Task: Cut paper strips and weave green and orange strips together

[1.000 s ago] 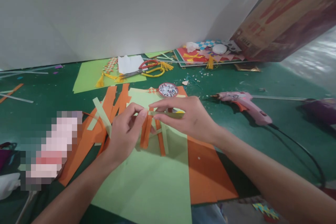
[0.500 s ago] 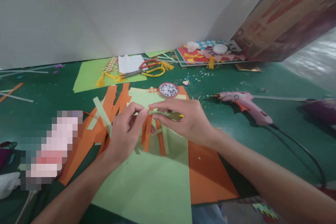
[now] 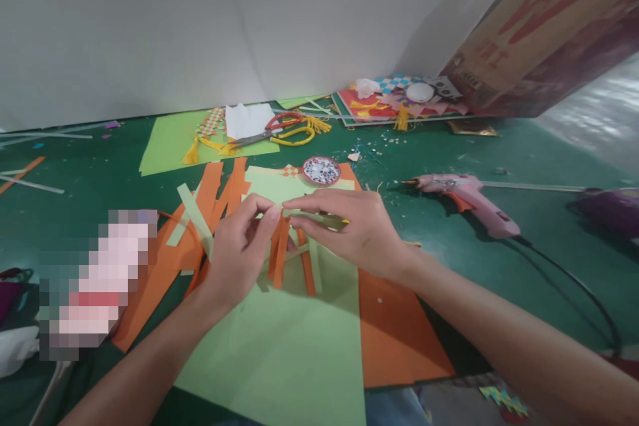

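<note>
Above a pale green paper sheet (image 3: 294,353), my left hand (image 3: 239,246) pinches the end of the paper strips between thumb and forefinger. My right hand (image 3: 352,229) meets it fingertip to fingertip, closed on the same bundle. Narrow orange paper strips (image 3: 281,259) and pale green paper strips (image 3: 315,263) hang down from under the fingers, some crossing each other. One folded green strip lies along the right fingers. How the strips join is hidden by the hands. Just beyond sits a round dish of small beads (image 3: 321,171).
Orange paper (image 3: 399,339) lies under the green sheet. Loose orange strips (image 3: 150,279) lie left. At right rests a pink glue gun (image 3: 469,196) with a trailing cord. Scissors (image 3: 274,136) lie behind, beside tasselled weaving (image 3: 210,123). A printed bag (image 3: 539,33) stands back right.
Both hands stay almost in place, fingertips together on the strips. The hanging orange strips have shifted very slightly.
</note>
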### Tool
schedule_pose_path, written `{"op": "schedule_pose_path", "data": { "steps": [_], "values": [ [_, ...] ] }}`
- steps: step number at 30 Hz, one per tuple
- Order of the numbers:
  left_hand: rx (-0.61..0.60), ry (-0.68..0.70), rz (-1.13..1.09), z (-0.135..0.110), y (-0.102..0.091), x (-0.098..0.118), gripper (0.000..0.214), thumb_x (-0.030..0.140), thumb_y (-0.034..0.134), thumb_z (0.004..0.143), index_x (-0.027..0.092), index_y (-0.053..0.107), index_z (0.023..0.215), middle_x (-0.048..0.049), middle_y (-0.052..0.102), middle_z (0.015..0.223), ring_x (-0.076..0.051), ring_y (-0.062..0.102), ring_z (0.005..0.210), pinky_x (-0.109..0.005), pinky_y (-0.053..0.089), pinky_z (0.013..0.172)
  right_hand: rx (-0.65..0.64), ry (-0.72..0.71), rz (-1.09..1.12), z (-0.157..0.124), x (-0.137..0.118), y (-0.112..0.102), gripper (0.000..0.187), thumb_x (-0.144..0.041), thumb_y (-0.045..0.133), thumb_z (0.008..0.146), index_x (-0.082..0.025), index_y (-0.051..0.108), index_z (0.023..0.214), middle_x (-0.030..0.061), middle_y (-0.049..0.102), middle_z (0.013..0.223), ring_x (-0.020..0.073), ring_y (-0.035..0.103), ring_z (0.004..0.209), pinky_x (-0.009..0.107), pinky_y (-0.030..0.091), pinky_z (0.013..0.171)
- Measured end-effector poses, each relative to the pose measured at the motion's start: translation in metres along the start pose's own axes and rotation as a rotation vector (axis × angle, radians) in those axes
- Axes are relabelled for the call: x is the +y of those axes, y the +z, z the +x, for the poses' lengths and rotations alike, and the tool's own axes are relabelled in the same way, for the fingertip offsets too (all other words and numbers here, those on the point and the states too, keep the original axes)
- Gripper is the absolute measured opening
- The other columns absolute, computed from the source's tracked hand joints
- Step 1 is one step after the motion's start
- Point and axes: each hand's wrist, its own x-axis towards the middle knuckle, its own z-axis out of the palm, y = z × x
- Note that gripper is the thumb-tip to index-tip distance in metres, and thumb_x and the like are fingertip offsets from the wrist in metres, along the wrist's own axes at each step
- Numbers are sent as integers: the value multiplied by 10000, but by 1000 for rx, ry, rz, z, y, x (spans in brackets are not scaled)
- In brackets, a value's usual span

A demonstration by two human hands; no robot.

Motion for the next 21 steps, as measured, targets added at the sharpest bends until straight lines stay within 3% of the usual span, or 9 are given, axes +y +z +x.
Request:
{"op": "schedule_pose_path", "data": {
  "steps": [15,21],
  "values": [
    [1,8,23,0,0,1,252,370,476,924,218,515,727,30,552,577,-116,523,497,-274,420,534,-4,-17,-6,-1,1,1,158,-221,597,837,-267,710,938,-6,746,875,141,682,731,262,538,707],
    [5,11,12,0,0,2,246,365,482,920,220,513,723,36,550,560,-111,513,467,-270,407,505,26,-30,2,0,0,0,156,-204,627,818,-225,712,948,15,748,891,133,684,721,236,536,675]
  ]
}}
